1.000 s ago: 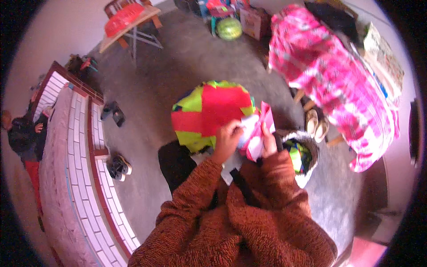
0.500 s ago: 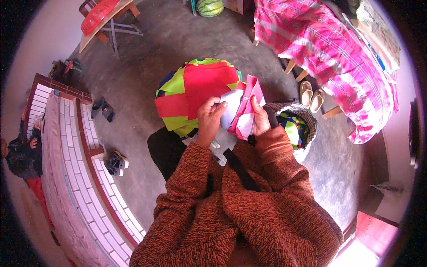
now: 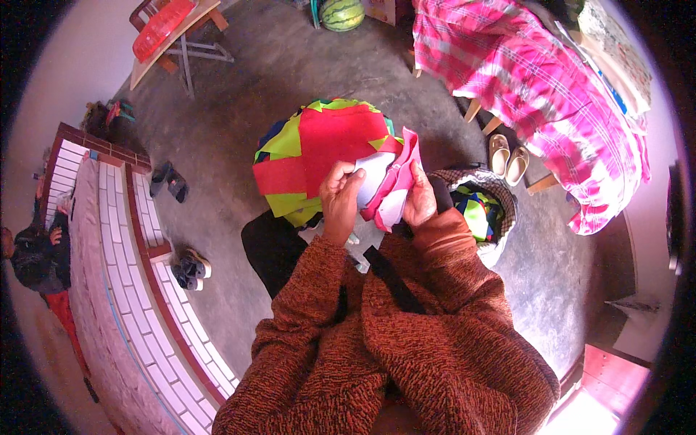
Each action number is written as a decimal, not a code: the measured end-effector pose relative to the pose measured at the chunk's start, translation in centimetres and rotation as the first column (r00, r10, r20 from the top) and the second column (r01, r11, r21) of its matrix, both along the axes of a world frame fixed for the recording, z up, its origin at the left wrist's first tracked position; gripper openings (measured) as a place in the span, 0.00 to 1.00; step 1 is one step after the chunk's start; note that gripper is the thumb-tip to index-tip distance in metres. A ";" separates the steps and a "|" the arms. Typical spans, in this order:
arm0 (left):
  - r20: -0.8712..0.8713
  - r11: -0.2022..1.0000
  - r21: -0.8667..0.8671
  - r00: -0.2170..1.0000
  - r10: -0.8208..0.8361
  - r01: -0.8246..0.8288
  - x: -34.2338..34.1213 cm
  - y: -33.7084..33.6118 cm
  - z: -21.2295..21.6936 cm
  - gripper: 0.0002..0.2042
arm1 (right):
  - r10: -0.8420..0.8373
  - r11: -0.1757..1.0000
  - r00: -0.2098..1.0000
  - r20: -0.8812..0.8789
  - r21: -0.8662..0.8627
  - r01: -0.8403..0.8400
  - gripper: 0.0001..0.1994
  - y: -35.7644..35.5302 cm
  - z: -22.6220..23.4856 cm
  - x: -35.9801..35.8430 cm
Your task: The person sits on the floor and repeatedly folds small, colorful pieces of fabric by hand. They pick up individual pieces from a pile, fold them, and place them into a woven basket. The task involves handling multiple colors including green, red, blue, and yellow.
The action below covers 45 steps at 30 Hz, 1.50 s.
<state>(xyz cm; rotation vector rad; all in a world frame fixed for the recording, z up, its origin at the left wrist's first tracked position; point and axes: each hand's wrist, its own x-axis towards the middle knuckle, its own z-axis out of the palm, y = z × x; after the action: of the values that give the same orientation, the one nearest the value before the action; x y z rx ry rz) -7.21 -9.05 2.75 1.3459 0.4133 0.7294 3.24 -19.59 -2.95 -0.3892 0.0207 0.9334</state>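
Between my two hands is a small pink-and-white piece of fabric (image 3: 395,190), folded in layers. My left hand (image 3: 341,196) pinches its pale left edge between thumb and fingers. On its right side, my right hand (image 3: 420,199) grips the pink folds, with its fingers partly hidden behind the cloth. Just beyond my hands stands a heap of cloth pieces (image 3: 337,138), red and neon yellow on top, with dark blue and green at its edges. What supports the heap is hidden.
Right of my knees, a checked-rim basket (image 3: 500,192) holds yellow and blue cloth pieces. Slippers (image 3: 507,158) lie beside a bench under a pink plaid cloth (image 3: 536,94). A watermelon (image 3: 342,13) rests on the far floor. Another person (image 3: 40,250) is at the far left, beside a brick-faced platform (image 3: 130,268).
The pink-and-white fabric has turned slightly and its folds have shifted. My right hand has rotated a little, showing more of its palm side. My left hand stays nearly in place.
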 end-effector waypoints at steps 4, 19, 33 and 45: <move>0.040 1.000 0.010 0.999 -0.005 0.005 0.1 -0.2 0.7 0.02 | -0.008 0.997 1.000 -0.026 0.076 0.010 0.23 0.1 -1.2 0.5; 0.158 0.978 -0.064 0.966 0.206 -0.199 -0.4 1.2 2.1 0.08 | -0.045 0.973 0.995 -0.091 0.221 0.064 0.27 0.0 -1.6 0.8; 0.208 0.885 -0.136 0.860 0.466 -0.446 -2.5 10.4 4.7 0.16 | -0.091 0.977 0.996 -0.002 0.195 0.090 0.26 -0.4 -2.4 1.5; -0.253 0.925 -0.078 0.905 0.343 -0.372 -0.7 19.9 -4.9 0.18 | 0.138 0.925 0.969 -0.206 0.377 -0.051 0.24 -1.2 -2.4 1.9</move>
<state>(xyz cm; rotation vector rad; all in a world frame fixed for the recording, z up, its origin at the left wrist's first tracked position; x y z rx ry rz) -7.90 10.86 -2.20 1.2549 0.9019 0.8325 5.10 -20.77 -5.40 0.0706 0.0368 1.0507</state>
